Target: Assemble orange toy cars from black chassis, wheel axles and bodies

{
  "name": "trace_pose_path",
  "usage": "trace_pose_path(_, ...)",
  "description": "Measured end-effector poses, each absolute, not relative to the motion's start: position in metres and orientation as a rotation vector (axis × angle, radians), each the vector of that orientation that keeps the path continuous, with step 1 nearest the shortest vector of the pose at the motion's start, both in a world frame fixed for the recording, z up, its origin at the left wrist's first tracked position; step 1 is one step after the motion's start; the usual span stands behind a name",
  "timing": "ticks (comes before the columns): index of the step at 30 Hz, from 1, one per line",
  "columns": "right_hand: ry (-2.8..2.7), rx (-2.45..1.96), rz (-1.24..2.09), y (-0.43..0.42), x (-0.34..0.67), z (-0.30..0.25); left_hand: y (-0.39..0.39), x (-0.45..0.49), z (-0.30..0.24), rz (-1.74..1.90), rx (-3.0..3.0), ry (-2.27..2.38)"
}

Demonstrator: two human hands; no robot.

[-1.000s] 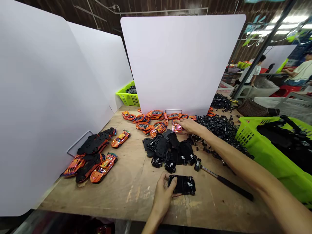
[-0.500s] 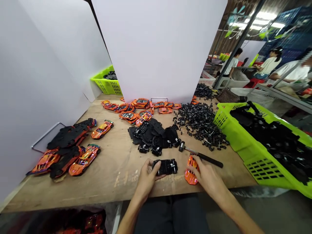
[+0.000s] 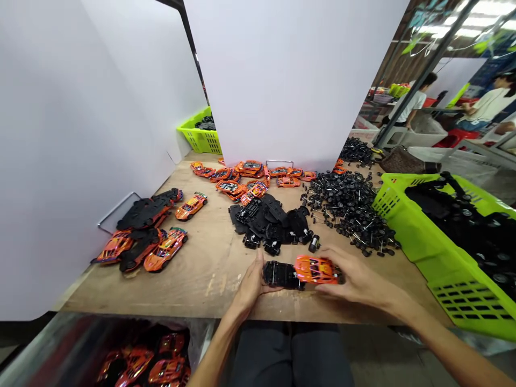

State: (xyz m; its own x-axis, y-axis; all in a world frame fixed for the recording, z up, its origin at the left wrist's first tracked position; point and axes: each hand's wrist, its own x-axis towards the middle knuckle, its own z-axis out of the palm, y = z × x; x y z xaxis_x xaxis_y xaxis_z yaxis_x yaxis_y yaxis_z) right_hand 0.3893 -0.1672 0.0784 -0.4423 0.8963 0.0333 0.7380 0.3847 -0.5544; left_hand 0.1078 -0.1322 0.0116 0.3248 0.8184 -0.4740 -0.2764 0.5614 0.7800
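Observation:
My left hand (image 3: 252, 282) is closed around the left end of a black toy car chassis (image 3: 280, 274) near the table's front edge. In my right hand (image 3: 349, 279) is an orange toy car body (image 3: 315, 270), gripped at its right end. The body's left end overlaps the chassis's right end; whether they touch I cannot tell. Just beyond them lies a hammer, its head (image 3: 314, 243) showing and its handle hidden by my right hand. A pile of black chassis (image 3: 268, 220) lies behind my left hand.
A heap of small wheel axles (image 3: 350, 207) is at the right, beside a lime green basket (image 3: 427, 258) of black parts. Orange car bodies (image 3: 242, 185) lie along the back panel. Finished-looking cars (image 3: 167, 250) sit at the left. Below the table edge are more orange bodies (image 3: 137, 363).
My right hand has lifted the orange car body off the table, turned it sideways and brought it left to the chassis. The view has swung left.

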Motion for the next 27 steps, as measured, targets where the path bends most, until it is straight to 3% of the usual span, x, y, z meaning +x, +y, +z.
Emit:
trace_pose_path(6, -2.285, -1.316, 0.678, -0.154, 0.322, 0.051, -0.137, 0.109, 0.013, 0.802, 0.71, 0.943)
trace_pose_path(15, -2.425, -1.32, 0.636, -0.149, 0.319, 0.041, -0.139, 0.109, 0.011, 0.811, 0.684, 0.951)
trace_pose_path(27, -2.567, -1.343, 0.172, -0.156, 0.312, 0.016, -0.137, 0.109, 0.01, 0.766, 0.692, 1.047)
